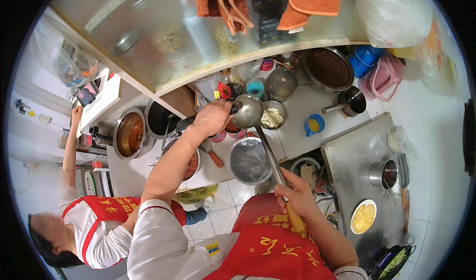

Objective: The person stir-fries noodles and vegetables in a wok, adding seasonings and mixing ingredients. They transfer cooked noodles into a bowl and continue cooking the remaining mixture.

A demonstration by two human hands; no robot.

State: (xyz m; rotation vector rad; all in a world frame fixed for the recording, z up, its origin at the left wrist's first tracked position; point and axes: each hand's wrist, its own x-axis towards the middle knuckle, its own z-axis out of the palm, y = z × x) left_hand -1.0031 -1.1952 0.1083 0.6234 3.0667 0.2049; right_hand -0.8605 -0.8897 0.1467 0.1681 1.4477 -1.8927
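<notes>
My right hand [297,191] grips the wooden-ended handle of a long metal ladle [249,112]. The ladle's bowl hangs over the counter, facing up. My left hand [212,118] is closed around a dark bottle [186,123], much of it hidden by the hand. Its black neck lies tilted at the ladle's left rim; whether liquid flows is not visible. Just right of the ladle bowl sits a metal bowl of white lumps [272,118]. Nearer to me stands a larger metal basin [251,161] with a greyish, filmy content.
A co-worker [96,228] in a red apron stands at left, one arm raised. Pots of red sauce [130,133] line the counter's left. A blue cup [314,125] stands on the right. The steel worktop [357,157] holds a plate of yellow food [363,216]. A shelf [260,53] overhangs.
</notes>
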